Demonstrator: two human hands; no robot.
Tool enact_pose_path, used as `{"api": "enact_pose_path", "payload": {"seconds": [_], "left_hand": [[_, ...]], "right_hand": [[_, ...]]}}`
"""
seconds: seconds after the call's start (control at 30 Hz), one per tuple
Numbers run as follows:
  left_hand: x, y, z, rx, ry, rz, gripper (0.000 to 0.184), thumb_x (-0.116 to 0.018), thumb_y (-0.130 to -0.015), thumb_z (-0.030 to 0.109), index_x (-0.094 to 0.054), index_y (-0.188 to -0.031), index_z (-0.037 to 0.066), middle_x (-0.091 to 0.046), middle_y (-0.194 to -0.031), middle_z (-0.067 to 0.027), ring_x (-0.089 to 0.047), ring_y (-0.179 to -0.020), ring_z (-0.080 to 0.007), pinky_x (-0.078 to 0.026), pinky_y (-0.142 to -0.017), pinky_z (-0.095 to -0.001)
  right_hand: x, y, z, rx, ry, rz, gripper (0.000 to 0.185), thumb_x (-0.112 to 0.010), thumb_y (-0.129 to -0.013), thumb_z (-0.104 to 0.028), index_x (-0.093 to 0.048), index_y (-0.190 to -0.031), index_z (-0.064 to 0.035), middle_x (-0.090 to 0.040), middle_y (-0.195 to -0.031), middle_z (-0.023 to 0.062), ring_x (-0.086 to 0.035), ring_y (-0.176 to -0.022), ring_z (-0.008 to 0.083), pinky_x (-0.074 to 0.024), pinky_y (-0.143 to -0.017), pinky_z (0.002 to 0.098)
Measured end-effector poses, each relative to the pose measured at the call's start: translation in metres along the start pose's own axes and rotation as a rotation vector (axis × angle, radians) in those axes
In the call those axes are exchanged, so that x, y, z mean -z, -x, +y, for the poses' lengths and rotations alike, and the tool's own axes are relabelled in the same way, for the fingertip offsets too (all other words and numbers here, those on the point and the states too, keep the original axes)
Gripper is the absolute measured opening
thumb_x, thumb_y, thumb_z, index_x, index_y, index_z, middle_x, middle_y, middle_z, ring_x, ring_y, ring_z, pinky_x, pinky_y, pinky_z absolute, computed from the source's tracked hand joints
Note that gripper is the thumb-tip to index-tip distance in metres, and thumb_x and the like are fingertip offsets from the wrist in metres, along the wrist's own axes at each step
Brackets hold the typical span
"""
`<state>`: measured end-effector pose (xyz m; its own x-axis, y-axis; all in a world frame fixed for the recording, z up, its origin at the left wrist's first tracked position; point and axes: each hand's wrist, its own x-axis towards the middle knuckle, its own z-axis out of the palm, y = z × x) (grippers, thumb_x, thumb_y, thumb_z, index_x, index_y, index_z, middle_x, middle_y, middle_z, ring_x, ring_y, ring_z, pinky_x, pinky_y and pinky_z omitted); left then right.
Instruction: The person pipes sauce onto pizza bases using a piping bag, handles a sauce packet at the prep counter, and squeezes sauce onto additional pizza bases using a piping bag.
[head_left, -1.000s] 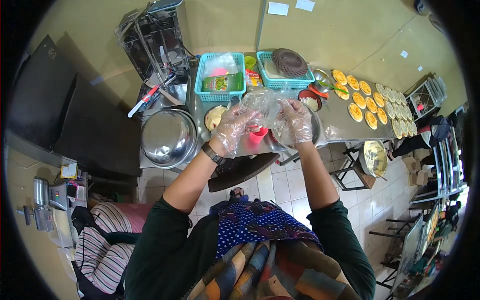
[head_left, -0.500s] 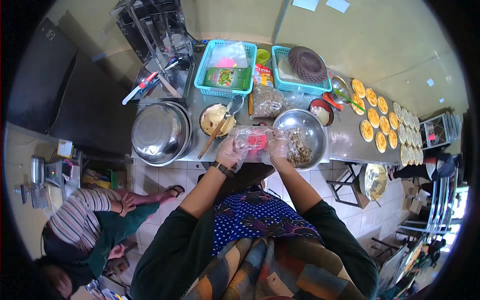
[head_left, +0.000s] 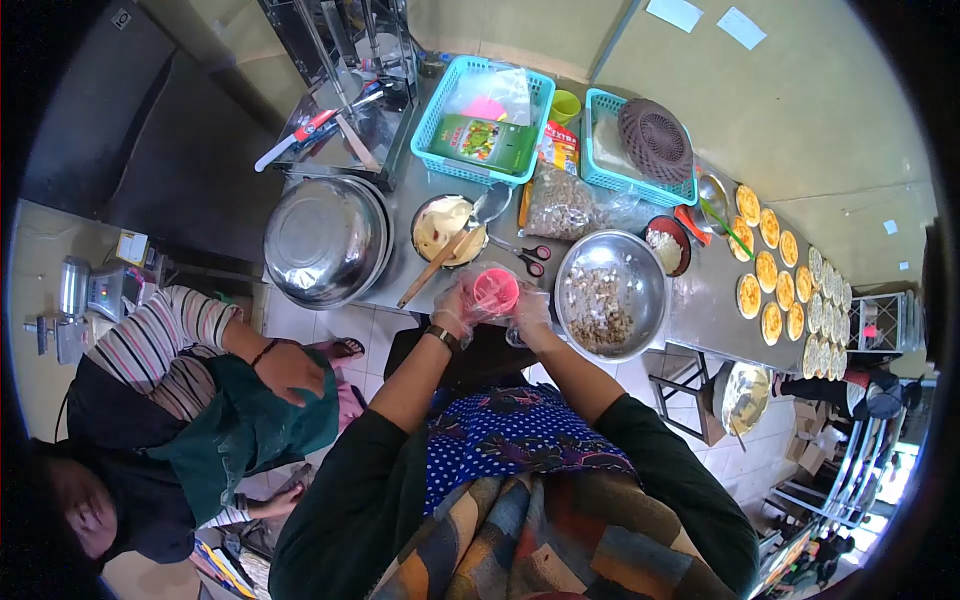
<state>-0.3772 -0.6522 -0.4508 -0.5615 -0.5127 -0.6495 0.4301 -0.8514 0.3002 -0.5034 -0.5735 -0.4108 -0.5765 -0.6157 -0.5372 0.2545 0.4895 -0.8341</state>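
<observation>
A small pink round cup (head_left: 495,291) is between my hands, in front of the table edge. My left hand (head_left: 456,306), in a clear plastic glove, is closed around its left side. On the cup's right side is my right hand (head_left: 531,312), also in a loose clear glove, with fingers curled against it; the glove blurs the exact grip. Just right of that hand stands a large steel bowl (head_left: 640,262) holding a chopped pale and brown mixture. Black-handled scissors (head_left: 536,260) lie beyond my hands. To the left, a wooden-handled spatula (head_left: 432,275) rests across a bowl of cream-coloured spread (head_left: 440,222).
Upturned steel basins (head_left: 322,240) stand at left. Two turquoise baskets (head_left: 428,140) and a bag of brown filling (head_left: 562,205) sit behind. A red bowl of white bits (head_left: 681,262) and topped flat rounds (head_left: 767,272) are to the right. A co-worker (head_left: 240,400) is close on my left.
The pink cup has turned so its round face shows upward. My right hand has moved slightly away from the steel bowl. The view has shifted, and the co-worker's arm has come nearer.
</observation>
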Motion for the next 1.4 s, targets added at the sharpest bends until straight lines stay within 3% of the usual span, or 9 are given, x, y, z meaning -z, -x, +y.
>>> {"api": "enact_pose_path", "payload": {"seconds": [0.2,0.33,0.5,0.57,0.63,0.7,0.9,1.1,1.4], "left_hand": [[-0.004,0.001,0.000,-0.008,-0.027,0.145,0.035,-0.035,-0.090,0.033,-0.053,-0.099,0.004,-0.059,-0.096,-0.0123,-0.059,-0.083,-0.0243,-0.051,-0.070,-0.0398],[-0.009,0.019,0.008,-0.036,-0.021,0.011,0.039,-0.034,-0.089,0.034,-0.051,-0.102,0.002,-0.056,-0.101,-0.0155,-0.054,-0.094,-0.0292,-0.044,-0.083,-0.0440],[-0.002,0.039,0.016,0.058,0.007,-0.077,0.045,-0.032,-0.088,0.037,-0.044,-0.113,0.001,-0.055,-0.106,-0.0144,-0.051,-0.100,-0.0285,-0.038,-0.087,-0.0490],[-0.019,0.065,0.019,0.026,-0.182,0.115,0.045,-0.039,-0.085,0.044,-0.046,-0.111,0.007,-0.057,-0.100,-0.0095,-0.053,-0.091,-0.0245,-0.041,-0.079,-0.0435],[-0.024,0.080,0.019,0.056,-0.165,0.161,0.042,-0.044,-0.082,0.044,-0.046,-0.108,0.011,-0.054,-0.103,-0.0081,-0.051,-0.092,-0.0231,-0.038,-0.080,-0.0420],[-0.019,0.086,0.013,0.086,-0.118,0.220,0.033,-0.050,-0.080,0.044,-0.048,-0.098,0.016,-0.052,-0.101,-0.0049,-0.047,-0.094,-0.0217,-0.036,-0.080,-0.0420],[-0.028,0.114,0.006,0.046,-0.108,0.250,0.030,-0.049,-0.081,0.039,-0.048,-0.097,0.014,-0.051,-0.095,-0.0051,-0.048,-0.090,-0.0211,-0.038,-0.079,-0.0416],[-0.021,0.129,0.001,-0.087,-0.155,0.301,0.032,-0.048,-0.083,0.035,-0.049,-0.104,0.011,-0.052,-0.098,-0.0063,-0.049,-0.088,-0.0205,-0.041,-0.075,-0.0389],[-0.047,0.136,0.000,-0.334,-0.401,0.507,0.031,-0.061,-0.077,0.015,-0.051,-0.106,0.010,-0.055,-0.088,-0.0002,-0.051,-0.076,-0.0082,-0.041,-0.063,-0.0207]], "right_hand": [[0.007,-0.021,0.056,-0.078,-0.214,-0.108,0.022,-0.047,-0.085,-0.031,-0.053,-0.075,-0.0125,-0.052,-0.064,0.0020,-0.046,-0.049,0.0119,-0.0377,-0.042,0.0276],[0.011,0.026,-0.001,-0.179,-0.660,-0.315,0.028,-0.046,-0.085,-0.038,-0.054,-0.091,-0.0119,-0.055,-0.077,0.0029,-0.051,-0.068,0.0146,-0.0427,-0.058,0.0308],[0.068,0.065,-0.062,-0.202,-0.497,-0.193,0.043,-0.059,-0.079,-0.029,-0.048,-0.112,-0.0022,-0.052,-0.106,0.0094,-0.052,-0.087,0.0167,-0.0443,-0.069,0.0290],[0.106,0.052,-0.117,0.243,0.009,-0.341,0.047,-0.060,-0.075,-0.021,-0.046,-0.116,-0.0044,-0.050,-0.108,0.0089,-0.051,-0.093,0.0166,-0.0437,-0.075,0.0300],[0.147,-0.005,-0.140,1.067,0.728,-0.024,0.050,-0.058,-0.068,-0.009,-0.046,-0.116,-0.0053,-0.051,-0.109,0.0093,-0.051,-0.096,0.0199,-0.0425,-0.081,0.0325],[0.166,-0.036,-0.185,1.057,1.447,0.202,0.052,-0.056,-0.066,-0.007,-0.045,-0.117,-0.0064,-0.050,-0.111,0.0114,-0.051,-0.098,0.0248,-0.0406,-0.086,0.0357],[0.192,-0.140,-0.184,0.775,1.950,-0.086,0.041,-0.048,-0.073,-0.012,-0.049,-0.113,-0.0064,-0.051,-0.108,0.0165,-0.051,-0.096,0.0284,-0.0419,-0.084,0.0372],[0.187,-0.202,-0.158,0.943,1.612,0.246,0.018,-0.049,-0.072,-0.020,-0.063,-0.078,-0.0091,-0.058,-0.079,0.0138,-0.057,-0.073,0.0290,-0.0465,-0.064,0.0394],[0.155,-0.170,-0.211,1.310,0.972,0.235,0.012,-0.051,-0.065,-0.014,-0.060,-0.064,-0.0076,-0.057,-0.063,0.0148,-0.055,-0.057,0.0314,-0.0435,-0.053,0.0407]]}}
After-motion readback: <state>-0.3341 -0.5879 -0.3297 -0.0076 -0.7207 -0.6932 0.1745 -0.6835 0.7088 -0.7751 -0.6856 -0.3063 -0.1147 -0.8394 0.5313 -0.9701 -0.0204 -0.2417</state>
